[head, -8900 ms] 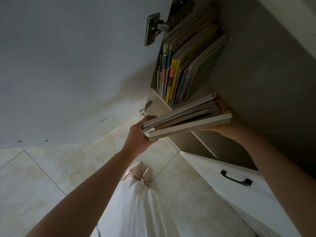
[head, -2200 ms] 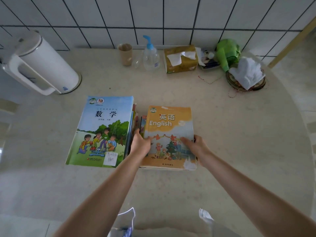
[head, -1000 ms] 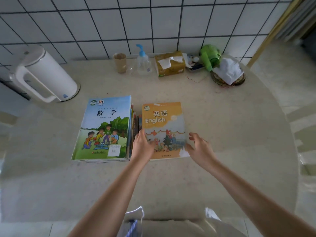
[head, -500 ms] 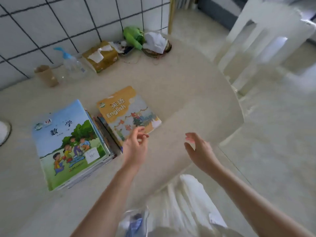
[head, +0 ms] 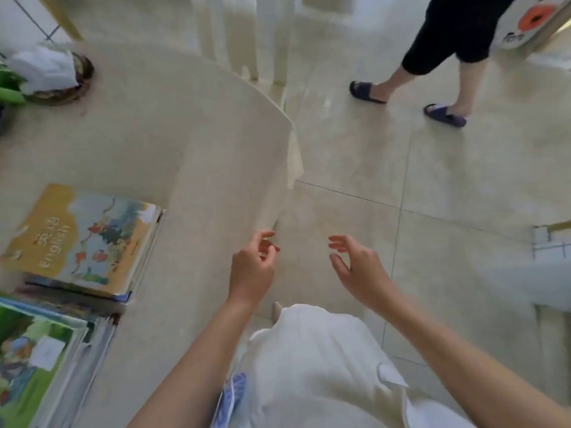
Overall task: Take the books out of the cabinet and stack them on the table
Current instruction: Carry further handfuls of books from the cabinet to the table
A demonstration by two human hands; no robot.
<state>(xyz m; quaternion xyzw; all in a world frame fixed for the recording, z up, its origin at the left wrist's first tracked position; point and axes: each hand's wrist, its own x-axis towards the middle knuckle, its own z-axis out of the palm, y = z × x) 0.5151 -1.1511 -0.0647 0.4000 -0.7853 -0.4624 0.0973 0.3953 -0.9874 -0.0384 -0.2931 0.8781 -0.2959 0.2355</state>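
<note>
- The left hand [head: 251, 267] hangs in the air past the near edge of the surface [head: 197, 143], over the tiled floor [head: 355, 168]; its fingers are loosely curled and it holds nothing.
- The right hand [head: 360, 267] is raised beside it, a little apart, palm turned inward, fingers spread and slightly bent, also holding nothing.
- Both bare forearms reach up from the bottom of the view, on either side of the person's white garment [head: 312, 366].
- The books lie on the surface at the left, well apart from both hands.
- The English book [head: 83, 239], with an orange and pale blue cover, lies face up on top of a small pile; the edges of the volumes beneath it show along its right and lower sides.
- Just beside that pile, at the lower left corner, sits a second stack [head: 40, 359] topped by a green and blue cover with a small white label; it is partly cut off by the edge of the view.
- The two piles sit close together; whether they touch cannot be told through the blur.
- At the far left of the surface rests a round dish [head: 80, 75] with a crumpled white cloth [head: 43, 67] in it, and something green [head: 9, 91] next to it.
- Beyond the surface stand the pale legs of a chair [head: 268, 35].
- At the upper right another person stands on the floor, seen from the legs down, wearing dark cropped trousers [head: 457, 29] and dark slippers [head: 367, 92].
- The whole view is softened by motion blur, so finer print on the covers cannot be read.
</note>
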